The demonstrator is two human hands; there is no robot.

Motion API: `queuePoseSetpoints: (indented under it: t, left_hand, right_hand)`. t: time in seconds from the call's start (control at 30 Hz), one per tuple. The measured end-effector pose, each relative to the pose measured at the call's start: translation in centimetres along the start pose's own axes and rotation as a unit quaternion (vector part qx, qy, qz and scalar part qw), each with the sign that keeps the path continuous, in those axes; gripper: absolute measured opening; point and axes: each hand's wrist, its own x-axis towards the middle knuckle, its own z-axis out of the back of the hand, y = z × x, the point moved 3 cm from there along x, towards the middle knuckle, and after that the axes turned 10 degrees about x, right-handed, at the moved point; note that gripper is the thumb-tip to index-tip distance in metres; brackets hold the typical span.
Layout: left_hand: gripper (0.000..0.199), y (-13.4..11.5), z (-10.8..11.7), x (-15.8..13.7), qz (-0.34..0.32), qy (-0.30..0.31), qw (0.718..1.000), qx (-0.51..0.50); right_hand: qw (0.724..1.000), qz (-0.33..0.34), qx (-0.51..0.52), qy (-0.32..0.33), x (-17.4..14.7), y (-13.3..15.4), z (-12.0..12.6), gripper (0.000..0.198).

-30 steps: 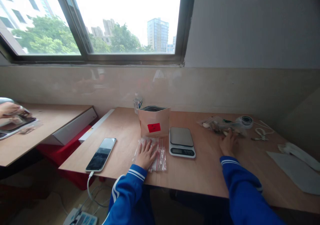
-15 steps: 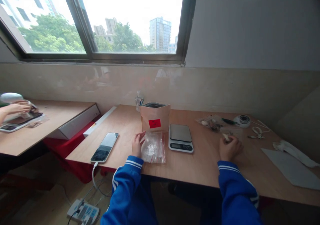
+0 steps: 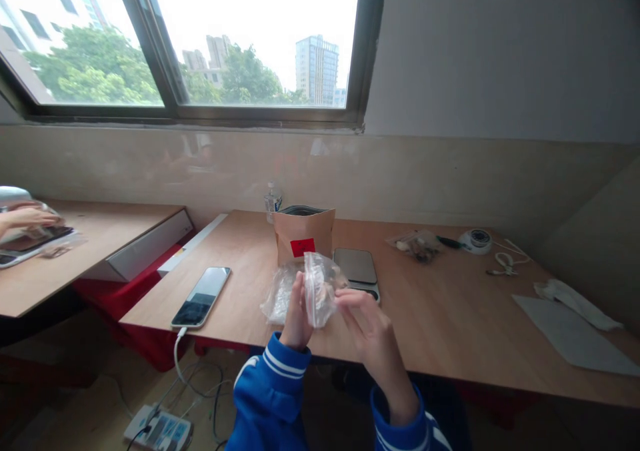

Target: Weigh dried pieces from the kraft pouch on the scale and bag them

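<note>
A small clear zip-lock bag (image 3: 320, 294) with a few brownish pieces in it is held up between my hands, above the front of the table. My left hand (image 3: 298, 317) grips its zip side with the thumb and fingers. Opposite, my right hand (image 3: 373, 331) pinches the bag's other side with its fingertips. Beneath and to the left lies a pile of clear plastic bags (image 3: 277, 297). Just behind stands a brown kraft pouch (image 3: 324, 231) with a red label, its top gaping. A digital scale (image 3: 356, 264) is partly hidden behind the held bag and my right hand.
A phone (image 3: 203, 297) on a charging cable lies left. Toward the back right are a bag of small pieces (image 3: 417, 244), a white round device (image 3: 475, 241) and a coiled cable (image 3: 510, 263). White sheet (image 3: 570, 331) lies far right. Another person's hands (image 3: 30, 217) work at the left table.
My right hand has come from the right side of the table to the middle, bringing the small bag. My left hand has left the bag pile and now grips this bag too.
</note>
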Motion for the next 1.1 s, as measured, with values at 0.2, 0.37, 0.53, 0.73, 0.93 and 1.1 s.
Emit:
queuePoseSetpoints:
  t: [0.2, 0.37, 0.53, 0.73, 0.93, 1.1]
  left_hand:
    - [0.035, 0.4, 2.6, 0.3, -0.028, -0.026, 0.991, 0.126]
    - [0.032, 1.3, 2.3, 0.5, -0.087, -0.061, 0.968, 0.228]
    - [0.031, 0.9, 1.2, -0.7, -0.143, -0.108, 0.915, 0.362]
    - [0.030, 0.3, -0.6, -2.0, -0.208, -0.068, 0.861, 0.458]
    - [0.027, 0.8, -1.0, -2.2, -0.239, -0.050, 0.849, 0.468]
    - [0.021, 0.7, -0.7, -2.6, -0.219, -0.113, 0.812, 0.529]
  right_hand:
    - [0.995, -0.025, -0.016, 0.090, -0.5, -1.2, 0.2, 0.026]
    - [0.993, -0.039, -0.113, 0.009, -0.5, -1.9, -0.7, 0.014]
    - [0.994, -0.060, -0.086, 0.008, -0.5, -2.2, -2.2, 0.012]
    - [0.992, -0.101, -0.023, -0.069, -0.6, -2.9, -2.0, 0.017]
    - [0.972, -0.178, 0.084, -0.132, -0.9, -4.2, -1.5, 0.023]
    - [0.955, -0.221, 0.163, -0.115, -1.0, -4.2, -1.5, 0.029]
